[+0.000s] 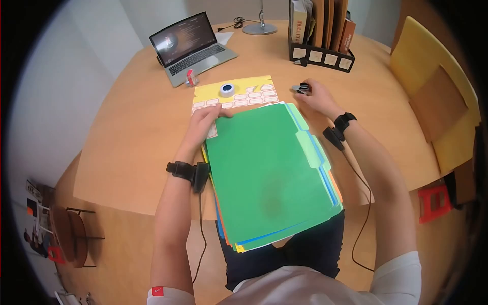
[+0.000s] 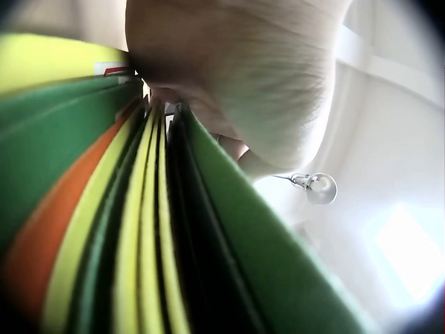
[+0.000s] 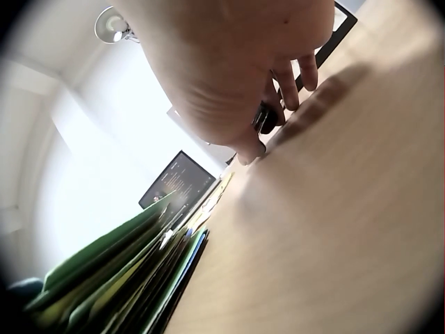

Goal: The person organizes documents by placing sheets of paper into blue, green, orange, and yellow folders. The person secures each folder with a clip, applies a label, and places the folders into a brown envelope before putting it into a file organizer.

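Two hands [image 1: 203, 123] grip folders' [image 1: 264, 162] edge and dark object [image 1: 303, 88], well apart

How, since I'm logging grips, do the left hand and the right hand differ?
The left hand grips the folder stack near its far left corner; the right hand holds a small black-and-silver item. The left hand touches folders; the right hand is clear of them. Both wear black wrist straps.

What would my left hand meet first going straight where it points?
Probably the white roll on the yellow sheet, just past your left hand, though depth is unclear.
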Demonstrator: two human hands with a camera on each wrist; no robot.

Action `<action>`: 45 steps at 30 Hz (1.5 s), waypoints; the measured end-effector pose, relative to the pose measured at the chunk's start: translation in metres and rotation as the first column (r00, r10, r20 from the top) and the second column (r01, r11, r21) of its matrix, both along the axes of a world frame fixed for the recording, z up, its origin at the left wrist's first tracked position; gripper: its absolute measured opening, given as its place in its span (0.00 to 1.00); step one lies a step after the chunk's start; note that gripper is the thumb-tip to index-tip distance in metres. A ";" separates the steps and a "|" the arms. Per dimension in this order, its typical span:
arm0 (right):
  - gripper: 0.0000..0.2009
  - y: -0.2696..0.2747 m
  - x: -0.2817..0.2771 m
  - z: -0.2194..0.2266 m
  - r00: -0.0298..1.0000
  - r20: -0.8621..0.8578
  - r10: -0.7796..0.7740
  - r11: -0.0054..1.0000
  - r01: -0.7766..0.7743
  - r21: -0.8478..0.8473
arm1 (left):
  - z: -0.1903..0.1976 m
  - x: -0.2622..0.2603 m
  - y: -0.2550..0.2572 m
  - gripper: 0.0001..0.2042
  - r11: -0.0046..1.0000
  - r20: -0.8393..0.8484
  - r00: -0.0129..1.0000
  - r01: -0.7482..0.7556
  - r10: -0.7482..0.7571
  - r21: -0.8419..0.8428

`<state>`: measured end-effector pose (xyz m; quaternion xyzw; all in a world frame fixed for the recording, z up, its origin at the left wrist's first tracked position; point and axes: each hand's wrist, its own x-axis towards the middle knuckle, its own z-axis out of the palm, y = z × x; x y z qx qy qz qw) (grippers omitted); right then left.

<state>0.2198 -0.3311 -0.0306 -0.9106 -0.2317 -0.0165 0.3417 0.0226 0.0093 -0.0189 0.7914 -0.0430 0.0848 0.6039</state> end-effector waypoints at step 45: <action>0.32 0.137 -0.051 0.056 0.990 -0.043 0.136 0.689 -0.126 -0.714 | 0.002 0.003 0.005 0.44 0.919 -0.213 0.968 0.043 -0.136 -0.393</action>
